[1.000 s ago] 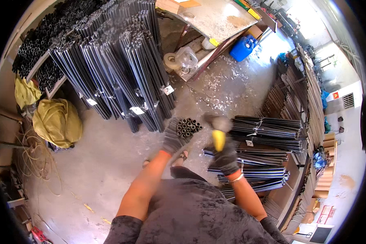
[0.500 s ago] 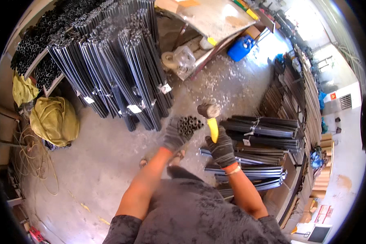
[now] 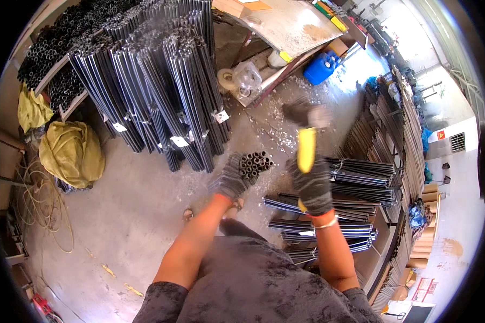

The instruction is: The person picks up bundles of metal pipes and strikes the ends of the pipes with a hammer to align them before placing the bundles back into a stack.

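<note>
In a dark striped glove, my left hand (image 3: 230, 177) is closed round the side of an upright bundle of metal tubes (image 3: 256, 164), just under its top. The bundle's round open ends face up, and its lower part is hidden. My right hand (image 3: 311, 185), gloved alike, grips a mallet (image 3: 306, 151) by its yellow handle. The mallet's head, dark on one side and pale on the other, is smeared by motion. It is held up to the right of the tube ends and apart from them.
Tall bundles of dark tubes (image 3: 167, 102) stand at the back left. More bundles (image 3: 361, 175) lie on my right beside a long rack. A worktable (image 3: 285, 24), a blue jug (image 3: 319, 69) and a yellow sack (image 3: 73, 156) stand around. Hose coils (image 3: 46, 204) lie on the left floor.
My right hand has swung the mallet up and to the right, away from the tube bundle. My left hand keeps its hold on the bundle, nearly in place.
</note>
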{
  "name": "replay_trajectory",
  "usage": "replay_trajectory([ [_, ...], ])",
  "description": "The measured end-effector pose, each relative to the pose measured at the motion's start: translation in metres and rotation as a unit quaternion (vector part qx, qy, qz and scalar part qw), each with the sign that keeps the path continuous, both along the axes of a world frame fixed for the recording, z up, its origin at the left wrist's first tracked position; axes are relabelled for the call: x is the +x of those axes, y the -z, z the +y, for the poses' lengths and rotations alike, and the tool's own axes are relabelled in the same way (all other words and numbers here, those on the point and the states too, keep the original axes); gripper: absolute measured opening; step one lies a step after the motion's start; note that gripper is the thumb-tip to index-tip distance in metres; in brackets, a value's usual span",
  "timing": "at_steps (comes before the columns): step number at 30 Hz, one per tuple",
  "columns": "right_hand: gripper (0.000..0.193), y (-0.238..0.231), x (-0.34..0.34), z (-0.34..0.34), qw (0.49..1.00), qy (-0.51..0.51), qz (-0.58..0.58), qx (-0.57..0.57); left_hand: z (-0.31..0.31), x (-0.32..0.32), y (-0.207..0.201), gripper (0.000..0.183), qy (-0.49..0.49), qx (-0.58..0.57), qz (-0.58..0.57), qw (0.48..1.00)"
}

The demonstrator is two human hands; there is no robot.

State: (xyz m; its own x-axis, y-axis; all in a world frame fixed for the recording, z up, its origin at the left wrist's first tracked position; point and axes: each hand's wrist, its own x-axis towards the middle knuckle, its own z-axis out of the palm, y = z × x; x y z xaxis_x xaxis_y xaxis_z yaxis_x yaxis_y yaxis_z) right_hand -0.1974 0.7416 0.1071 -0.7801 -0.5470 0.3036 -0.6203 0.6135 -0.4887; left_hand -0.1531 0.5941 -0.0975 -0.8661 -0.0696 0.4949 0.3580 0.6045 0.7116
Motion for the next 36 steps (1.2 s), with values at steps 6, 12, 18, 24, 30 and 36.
replay_trajectory([
  [6,0.032,0.015,0.022,0.013,0.993,0.05,0.064,-0.085,0.0,-0.007,-0.009,0.047,-0.04,-0.228,0.011,0.973],
  [12,0.034,0.032,0.008,0.003,0.985,0.067,-0.161,-0.016,-0.002,0.005,-0.028,0.046,-0.004,-0.166,-0.128,0.978],
  [18,0.017,0.005,0.021,-0.001,0.978,0.044,-0.01,-0.205,0.0,-0.007,0.0,0.05,-0.047,-0.193,-0.142,0.97],
  [24,0.023,0.04,0.015,-0.006,0.984,0.048,-0.173,0.0,0.0,-0.01,-0.018,0.029,-0.029,-0.045,0.051,0.997],
  [30,0.025,-0.049,0.022,-0.034,0.909,-0.003,-0.164,-0.382,-0.001,-0.007,-0.007,0.031,0.003,0.078,-0.062,0.995],
  [36,0.017,0.059,0.028,-0.009,0.991,-0.009,-0.133,0.022,0.003,-0.007,-0.014,0.03,0.058,0.241,-0.163,0.955],
])
